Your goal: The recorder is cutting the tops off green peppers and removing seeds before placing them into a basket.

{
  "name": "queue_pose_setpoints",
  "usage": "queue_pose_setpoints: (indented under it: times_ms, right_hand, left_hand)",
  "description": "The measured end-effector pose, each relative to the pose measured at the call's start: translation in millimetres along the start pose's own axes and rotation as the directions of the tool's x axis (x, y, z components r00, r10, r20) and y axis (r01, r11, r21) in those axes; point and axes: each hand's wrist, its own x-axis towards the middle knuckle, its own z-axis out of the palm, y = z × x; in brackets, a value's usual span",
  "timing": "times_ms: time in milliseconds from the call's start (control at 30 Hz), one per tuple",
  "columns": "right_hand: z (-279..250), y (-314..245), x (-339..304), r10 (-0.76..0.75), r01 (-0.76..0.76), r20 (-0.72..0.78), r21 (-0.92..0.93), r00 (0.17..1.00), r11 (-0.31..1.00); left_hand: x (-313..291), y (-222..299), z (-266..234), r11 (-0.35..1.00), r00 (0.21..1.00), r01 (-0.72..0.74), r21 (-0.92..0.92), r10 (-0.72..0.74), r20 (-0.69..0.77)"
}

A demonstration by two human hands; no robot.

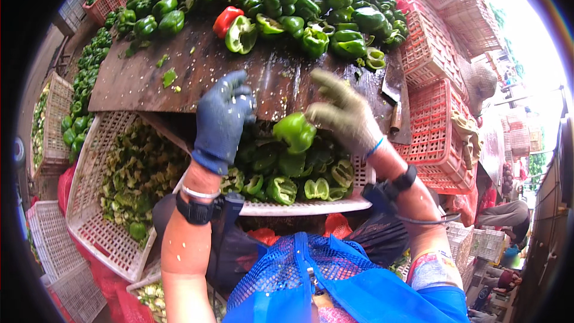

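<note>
Left grip [223, 116], blue coated glove, fingers loosely curled, can't tell if it holds anything; right grip [345, 103], dusty tan glove, fingers spread wide. Glossy, lobed green bell pepper [295, 134] just below the right fingers, contact unclear, over white perforated plastic crate [311, 208] of hollow pepper halves [281, 191]. Beyond: wet, seed-flecked wooden worktop [149, 87], wood-handled knife [392, 93], smooth pepper heap [281, 0].

Here's a glossy bright-green bell pepper [295, 133], plump and lobed, right over halved green peppers [282, 190], pale insides showing, in a white crate [311, 208].
</note>
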Motion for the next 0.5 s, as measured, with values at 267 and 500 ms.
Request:
queue_pose_setpoints:
  times_ms: [267, 500]
  right_hand:
    - [-84, 124, 133, -0.062, -0.187, -0.274, -0.788, 0.960, 0.586]
    - [-78, 111, 93, 0.062, -0.173, -0.310, -0.343, 0.949, 0.923]
  left_hand:
    - [3, -13, 14, 0.968, 0.989, 0.123, 0.220, -0.138, 0.057]
    - [9, -18, 22, 0.949, 0.984, 0.090, 0.302, -0.132, 0.121]
